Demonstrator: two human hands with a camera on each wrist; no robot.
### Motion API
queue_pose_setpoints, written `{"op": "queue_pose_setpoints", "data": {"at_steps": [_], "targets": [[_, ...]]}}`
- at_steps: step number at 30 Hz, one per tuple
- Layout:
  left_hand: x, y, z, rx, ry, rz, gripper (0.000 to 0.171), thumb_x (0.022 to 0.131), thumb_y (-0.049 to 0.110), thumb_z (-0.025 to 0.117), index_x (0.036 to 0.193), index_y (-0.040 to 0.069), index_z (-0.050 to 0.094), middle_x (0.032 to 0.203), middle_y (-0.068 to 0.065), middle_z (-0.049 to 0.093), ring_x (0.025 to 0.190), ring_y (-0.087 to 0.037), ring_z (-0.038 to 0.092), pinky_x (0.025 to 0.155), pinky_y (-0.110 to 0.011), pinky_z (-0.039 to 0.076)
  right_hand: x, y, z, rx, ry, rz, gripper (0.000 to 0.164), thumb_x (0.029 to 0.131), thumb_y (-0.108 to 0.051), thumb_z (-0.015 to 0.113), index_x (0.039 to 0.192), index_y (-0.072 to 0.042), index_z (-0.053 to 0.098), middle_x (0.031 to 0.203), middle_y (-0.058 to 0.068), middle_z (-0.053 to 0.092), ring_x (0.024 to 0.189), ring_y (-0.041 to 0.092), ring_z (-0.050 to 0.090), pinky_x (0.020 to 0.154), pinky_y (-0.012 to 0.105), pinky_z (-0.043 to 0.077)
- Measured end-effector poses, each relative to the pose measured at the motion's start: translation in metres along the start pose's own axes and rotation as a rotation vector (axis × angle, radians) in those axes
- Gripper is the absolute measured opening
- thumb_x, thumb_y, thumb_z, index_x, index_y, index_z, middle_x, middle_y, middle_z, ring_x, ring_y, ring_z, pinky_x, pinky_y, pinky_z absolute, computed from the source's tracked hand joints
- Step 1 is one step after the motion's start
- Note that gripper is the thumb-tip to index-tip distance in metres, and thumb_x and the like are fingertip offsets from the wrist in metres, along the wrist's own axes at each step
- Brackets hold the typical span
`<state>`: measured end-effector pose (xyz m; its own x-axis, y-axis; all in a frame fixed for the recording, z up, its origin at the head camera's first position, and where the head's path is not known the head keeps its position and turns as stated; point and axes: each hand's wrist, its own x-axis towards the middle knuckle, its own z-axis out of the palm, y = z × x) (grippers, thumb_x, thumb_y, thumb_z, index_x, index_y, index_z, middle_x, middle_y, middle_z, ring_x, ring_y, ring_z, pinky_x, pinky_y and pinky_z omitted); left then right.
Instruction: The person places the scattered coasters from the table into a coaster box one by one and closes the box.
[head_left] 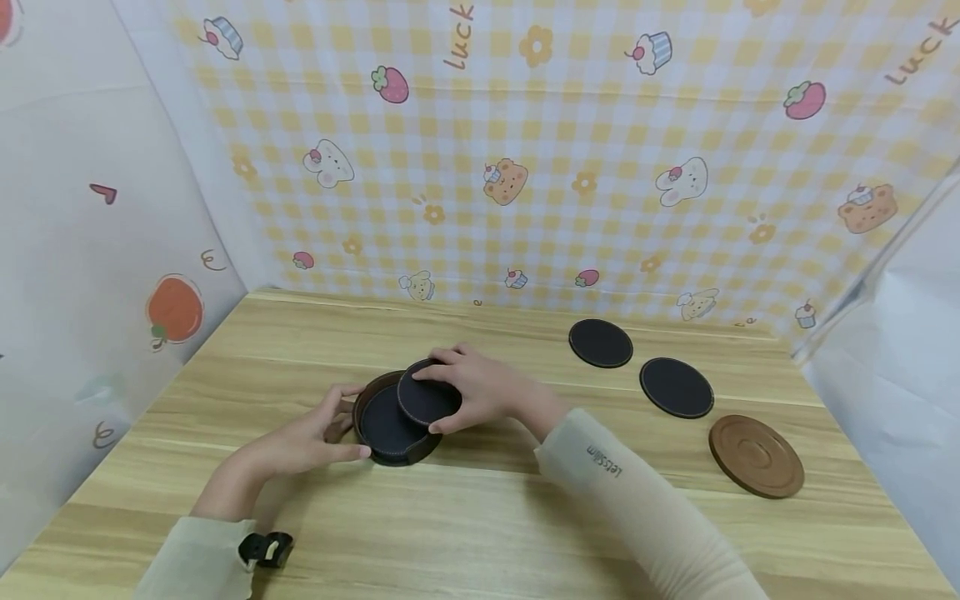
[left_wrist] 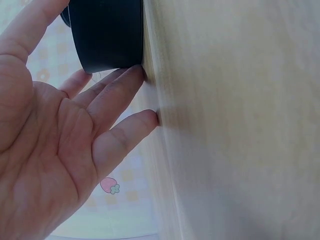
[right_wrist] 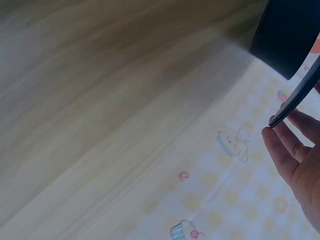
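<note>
My right hand (head_left: pixel 483 387) pinches a round black coaster (head_left: pixel 426 398) with light stitching at its edge. The coaster is tilted and overlaps the right side of a round, low-walled coaster holder (head_left: pixel 407 455). Another black coaster (head_left: pixel 387 425) lies inside the holder. In the right wrist view, my fingertips meet the held coaster (right_wrist: pixel 297 95) at its edge, beside the holder's dark wall (right_wrist: pixel 286 40). My left hand (head_left: pixel 303 437) stands at the holder's left side, thumb toward the front and fingers behind. In the left wrist view, its fairly straight fingers touch the holder's wall (left_wrist: pixel 107 37).
Two black coasters (head_left: pixel 601 342) (head_left: pixel 677 387) lie on the right of the wooden table (head_left: pixel 465 517). In front of them is a brown round disc (head_left: pixel 756 456) with ringed grooves. A checked, cartoon-printed cloth (head_left: pixel 450 167) hangs behind the table.
</note>
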<state>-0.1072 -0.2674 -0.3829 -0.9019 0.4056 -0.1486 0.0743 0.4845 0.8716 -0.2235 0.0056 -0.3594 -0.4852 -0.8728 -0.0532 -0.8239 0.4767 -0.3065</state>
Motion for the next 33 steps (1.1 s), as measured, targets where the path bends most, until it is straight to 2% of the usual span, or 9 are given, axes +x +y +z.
{"op": "queue_pose_setpoints", "data": {"at_steps": [5, 12, 19, 25, 33], "targets": [[0.000, 0.000, 0.000, 0.000, 0.000, -0.008, 0.083, 0.093, 0.025, 0.071, 0.151, 0.006, 0.014, 0.147, -0.029, 0.042, 0.143, -0.048, 0.034, 0.115, -0.062, 0.027, 0.007, -0.008, 0.002, -0.014, 0.001, -0.032, 0.073, 0.083, -0.056, 0.072, 0.147, -0.028, 0.049, 0.156, 0.008, 0.038, 0.132, 0.024, 0.040, 0.102, 0.038, 0.048], [0.000, 0.002, -0.001, 0.017, -0.007, 0.024, 0.081, 0.094, 0.023, 0.069, 0.150, 0.004, 0.014, 0.146, -0.031, 0.042, 0.141, -0.051, 0.035, 0.114, -0.062, 0.029, 0.015, -0.021, 0.004, -0.065, -0.011, -0.068, 0.073, 0.083, -0.057, 0.071, 0.147, -0.029, 0.048, 0.157, 0.009, 0.038, 0.134, 0.025, 0.041, 0.103, 0.038, 0.049], [0.000, 0.000, -0.002, 0.019, -0.010, 0.026, 0.081, 0.094, 0.023, 0.069, 0.150, 0.004, 0.013, 0.147, -0.031, 0.040, 0.142, -0.051, 0.035, 0.114, -0.061, 0.030, 0.021, -0.030, 0.007, -0.086, -0.034, -0.099, 0.074, 0.084, -0.059, 0.069, 0.147, -0.028, 0.048, 0.157, 0.009, 0.038, 0.136, 0.024, 0.039, 0.106, 0.036, 0.047], [0.001, -0.003, -0.001, 0.020, -0.005, -0.002, 0.083, 0.093, 0.026, 0.071, 0.151, 0.006, 0.014, 0.147, -0.029, 0.041, 0.142, -0.049, 0.035, 0.114, -0.058, 0.030, 0.026, -0.035, 0.011, -0.110, -0.046, -0.101, 0.074, 0.084, -0.061, 0.068, 0.147, -0.028, 0.048, 0.157, 0.008, 0.037, 0.135, 0.023, 0.039, 0.104, 0.033, 0.048], [0.002, -0.004, -0.001, 0.027, -0.008, 0.012, 0.082, 0.094, 0.026, 0.070, 0.151, 0.006, 0.015, 0.147, -0.031, 0.040, 0.141, -0.050, 0.036, 0.114, -0.059, 0.030, 0.032, -0.037, 0.015, -0.109, -0.046, -0.093, 0.072, 0.084, -0.060, 0.069, 0.146, -0.029, 0.050, 0.157, 0.007, 0.038, 0.136, 0.023, 0.038, 0.105, 0.034, 0.048]]}}
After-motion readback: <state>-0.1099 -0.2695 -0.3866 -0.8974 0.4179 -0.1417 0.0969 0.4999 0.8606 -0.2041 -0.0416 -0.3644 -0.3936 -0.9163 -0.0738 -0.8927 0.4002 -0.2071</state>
